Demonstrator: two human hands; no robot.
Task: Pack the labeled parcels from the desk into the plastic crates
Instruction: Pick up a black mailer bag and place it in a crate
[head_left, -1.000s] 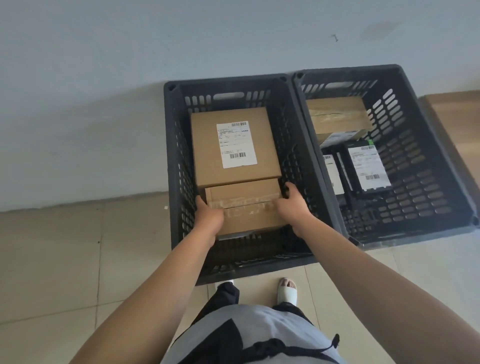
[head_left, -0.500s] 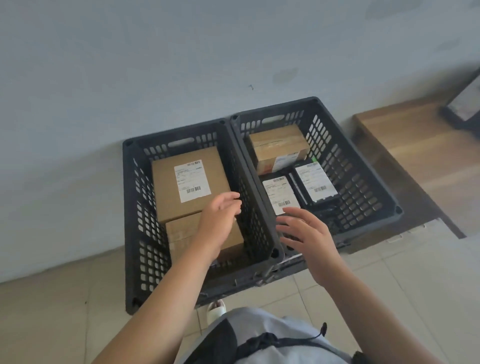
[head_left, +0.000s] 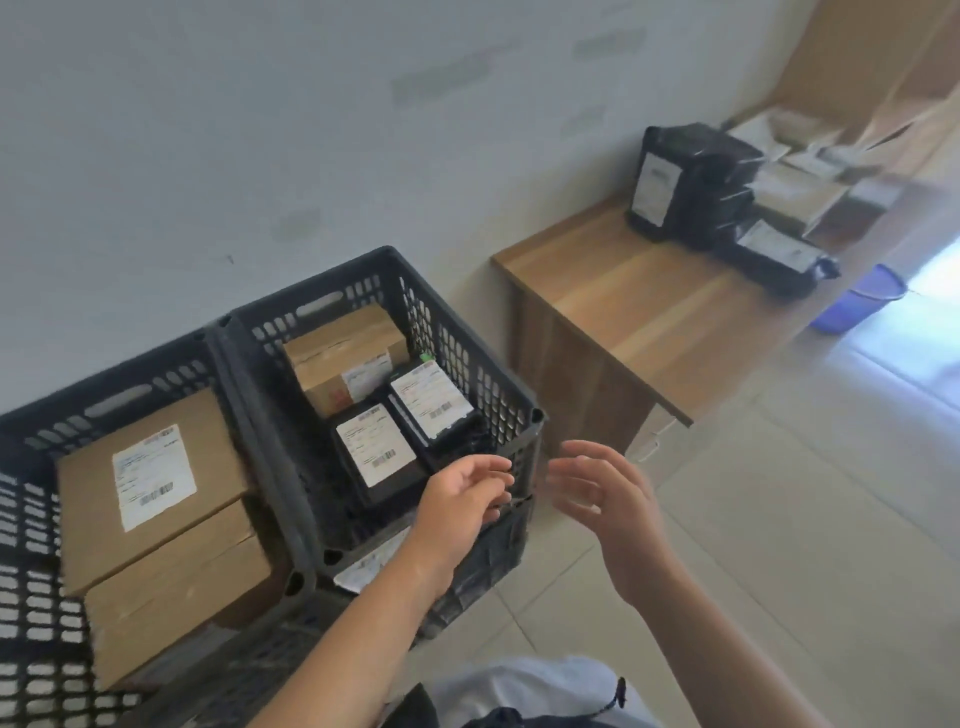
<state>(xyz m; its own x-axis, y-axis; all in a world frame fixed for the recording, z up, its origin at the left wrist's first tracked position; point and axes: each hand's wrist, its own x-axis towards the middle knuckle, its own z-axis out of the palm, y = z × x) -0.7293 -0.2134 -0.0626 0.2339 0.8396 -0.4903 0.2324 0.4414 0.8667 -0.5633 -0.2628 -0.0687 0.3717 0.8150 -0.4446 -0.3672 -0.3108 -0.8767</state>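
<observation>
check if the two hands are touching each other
Apart. The head view shows bare floor and crate corner between the left hand and the right hand, both empty with fingers loosely spread.

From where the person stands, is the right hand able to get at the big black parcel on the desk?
Probably not yet: the right hand hangs open beside the crates, well short of the big black parcel at the desk's far end.

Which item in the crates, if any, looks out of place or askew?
A white-labelled item at the near edge of the right crate looks wedged against the wall, not flat like the other parcels. Blur hides what it is. Both hands are empty.
</observation>
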